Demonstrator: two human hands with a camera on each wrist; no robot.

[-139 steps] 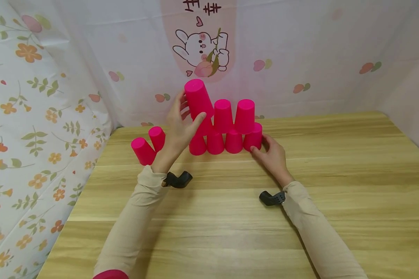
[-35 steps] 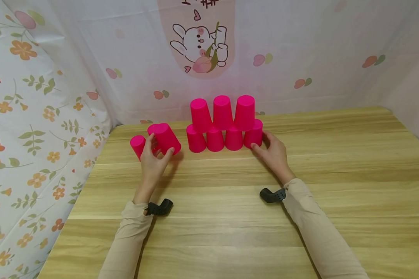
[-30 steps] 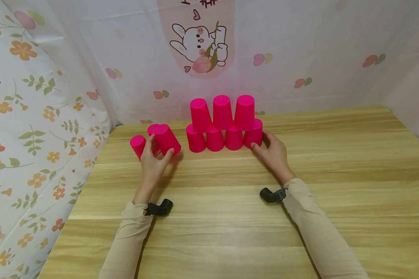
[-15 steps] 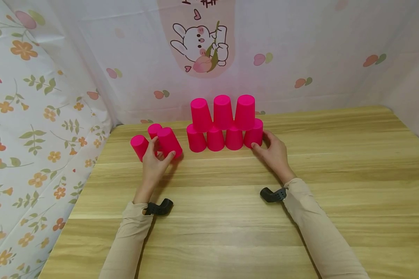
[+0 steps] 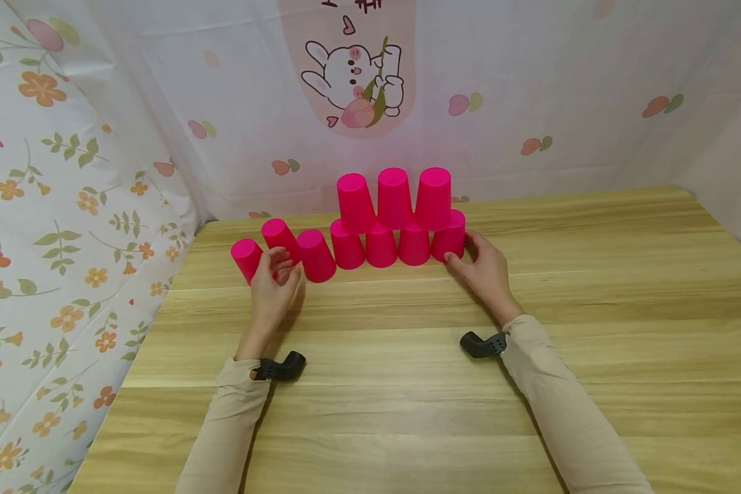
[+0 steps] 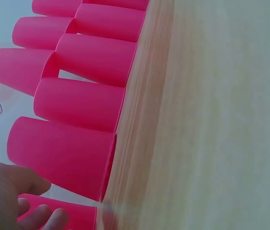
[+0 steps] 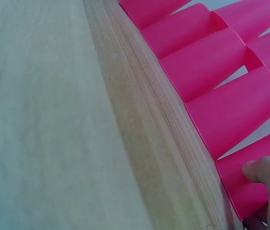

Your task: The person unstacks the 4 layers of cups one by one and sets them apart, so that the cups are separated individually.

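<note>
Head view shows an upside-down hot-pink cup (image 5: 316,257) standing on the wood-grain tabletop (image 5: 377,391), just left of a bottom row (image 5: 381,248) of four matching cups. Beside it, the left hand (image 5: 274,287) has its thumb and loosely bent fingers parted; whether it touches the two loose cups (image 5: 278,235) behind it, I cannot tell. The right hand (image 5: 486,276) grips the right-end cup (image 5: 449,238) of that row, thumb in front, fingers around its outer side. Three cups form an upper row (image 5: 394,199), bridging those below. Black wrist mounts (image 5: 284,368) sit by the cuffs of beige sleeves (image 5: 228,425). Behind hangs white cloth (image 5: 506,62) printed with a rabbit (image 5: 341,79).
</note>
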